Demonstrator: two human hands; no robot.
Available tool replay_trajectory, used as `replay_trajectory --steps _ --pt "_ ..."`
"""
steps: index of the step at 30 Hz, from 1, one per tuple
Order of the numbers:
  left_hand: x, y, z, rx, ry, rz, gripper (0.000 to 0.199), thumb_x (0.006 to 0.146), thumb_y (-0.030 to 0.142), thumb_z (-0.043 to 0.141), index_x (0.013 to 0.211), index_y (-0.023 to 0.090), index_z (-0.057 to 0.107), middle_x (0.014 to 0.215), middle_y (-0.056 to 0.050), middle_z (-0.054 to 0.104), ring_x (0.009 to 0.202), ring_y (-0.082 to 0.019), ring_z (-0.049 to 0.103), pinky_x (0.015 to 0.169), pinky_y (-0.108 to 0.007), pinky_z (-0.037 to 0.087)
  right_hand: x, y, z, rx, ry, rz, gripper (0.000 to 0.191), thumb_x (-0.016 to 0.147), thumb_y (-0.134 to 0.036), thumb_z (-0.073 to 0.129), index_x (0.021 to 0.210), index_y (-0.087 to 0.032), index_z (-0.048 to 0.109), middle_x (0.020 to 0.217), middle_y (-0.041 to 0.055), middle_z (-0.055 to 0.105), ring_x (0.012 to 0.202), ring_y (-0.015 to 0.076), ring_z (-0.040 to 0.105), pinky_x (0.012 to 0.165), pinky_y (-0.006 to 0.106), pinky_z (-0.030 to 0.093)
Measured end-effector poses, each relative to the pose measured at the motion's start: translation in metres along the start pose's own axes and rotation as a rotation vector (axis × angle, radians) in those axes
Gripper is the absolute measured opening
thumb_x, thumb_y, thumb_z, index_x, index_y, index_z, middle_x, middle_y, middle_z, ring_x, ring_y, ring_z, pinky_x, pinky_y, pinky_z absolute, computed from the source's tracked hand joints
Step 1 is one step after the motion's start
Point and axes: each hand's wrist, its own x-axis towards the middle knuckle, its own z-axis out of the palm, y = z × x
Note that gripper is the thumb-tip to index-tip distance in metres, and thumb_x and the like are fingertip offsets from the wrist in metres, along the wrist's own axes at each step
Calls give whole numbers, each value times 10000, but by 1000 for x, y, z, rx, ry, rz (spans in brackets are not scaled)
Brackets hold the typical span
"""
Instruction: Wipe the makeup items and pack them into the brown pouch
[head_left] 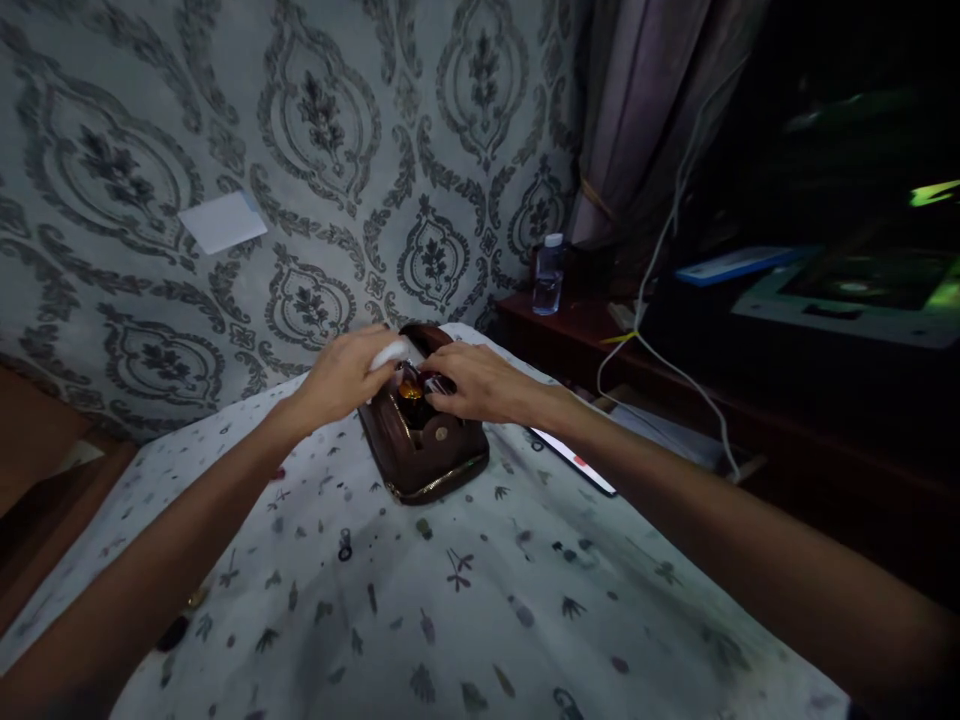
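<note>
A brown bag (pixel 420 462) with a gold zip lies open on the patterned white cloth. My left hand (pixel 351 368) is at the bag's upper left, its fingers closed around a white, soft-looking item (pixel 391 353). At the bag's upper right is my right hand (pixel 476 382), its fingers bent in over the opening beside a small amber, shiny object (pixel 410 390). What the right fingertips grip, if anything, is too dark and small to make out.
A lit phone (pixel 574 460) lies right of the bag, partly behind my right forearm. A clear bottle (pixel 548 275) stands on the dark red table (pixel 517 312) beyond. A white cable (pixel 660 250) hangs at the right. Patterned wallpaper rises behind.
</note>
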Motion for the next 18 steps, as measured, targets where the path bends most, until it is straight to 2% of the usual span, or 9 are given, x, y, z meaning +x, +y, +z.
replay_trajectory --steps 2,5,7,10,12,14,18 --pt "-8 15 2 30 -70 57 230 936 278 424 899 205 638 952 -67 668 936 -231 601 847 -327 460 -2 1 2 36 49 -25 304 903 -254 539 1158 -138 655 1126 124 669 1089 252 583 910 342 405" --pt "-11 28 4 67 -168 83 177 909 272 477 862 209 636 976 -68 672 972 -241 593 825 -322 455 -7 1 4 99 183 -51 289 905 -201 491 1123 -125 666 1100 121 677 1059 239 586 915 339 402" --pt "-8 31 -1 -6 -115 40 195 925 291 461 860 199 620 919 -56 667 898 -221 596 769 -301 445 -12 -4 3 134 285 -55 276 901 -193 478 1081 -122 674 1062 118 682 1025 236 583 900 336 400" --pt "-5 35 -15 -222 75 -38 301 970 369 396 802 183 562 751 -14 600 717 -165 550 669 -265 408 -16 -16 -2 189 338 -24 274 910 -210 473 1079 -118 668 989 104 694 925 220 588 816 316 404" --pt "-5 38 -24 -291 142 -62 332 968 398 399 746 186 524 675 6 534 656 -146 506 632 -255 376 -15 -24 -6 202 271 7 273 926 -213 457 1059 -123 677 926 89 705 838 202 597 744 298 395" --pt "-8 41 -28 -273 145 -80 328 952 391 431 698 194 498 626 17 479 622 -139 468 616 -257 348 -9 -30 -8 162 128 -1 266 923 -202 454 964 -136 708 857 84 712 773 192 606 689 291 377" --pt "-29 39 -22 -291 192 -155 332 941 401 451 678 200 483 616 19 476 607 -139 448 592 -259 331 8 -38 -13 15 -185 -162 227 856 -158 514 828 -161 739 835 86 727 742 194 621 622 290 360"
